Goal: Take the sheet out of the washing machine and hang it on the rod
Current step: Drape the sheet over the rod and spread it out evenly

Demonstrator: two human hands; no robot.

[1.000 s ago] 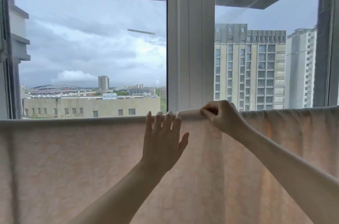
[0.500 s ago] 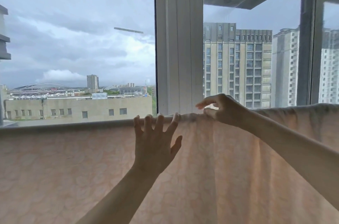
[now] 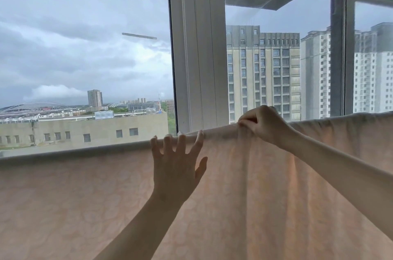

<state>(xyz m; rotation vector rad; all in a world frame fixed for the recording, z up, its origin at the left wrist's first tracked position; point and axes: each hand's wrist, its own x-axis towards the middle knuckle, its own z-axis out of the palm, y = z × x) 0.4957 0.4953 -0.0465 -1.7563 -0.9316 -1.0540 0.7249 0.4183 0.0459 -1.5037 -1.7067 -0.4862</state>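
A pale pink patterned sheet hangs over a horizontal rod that runs the width of the view; the rod itself is hidden under the fold along the sheet's top edge. My left hand lies flat against the cloth with fingers spread, fingertips at the top fold. My right hand pinches the top edge of the sheet to the right of it, and folds run down from that grip. The washing machine is out of view.
Right behind the rod stands a large window with a white frame post in the middle and a darker post at the right. City buildings and a cloudy sky show through the glass.
My right hand opened briefly, then closed again on the sheet's top edge a little further right. My left hand stayed flat on the cloth with its fingers spreading wider. The view turned slightly right.
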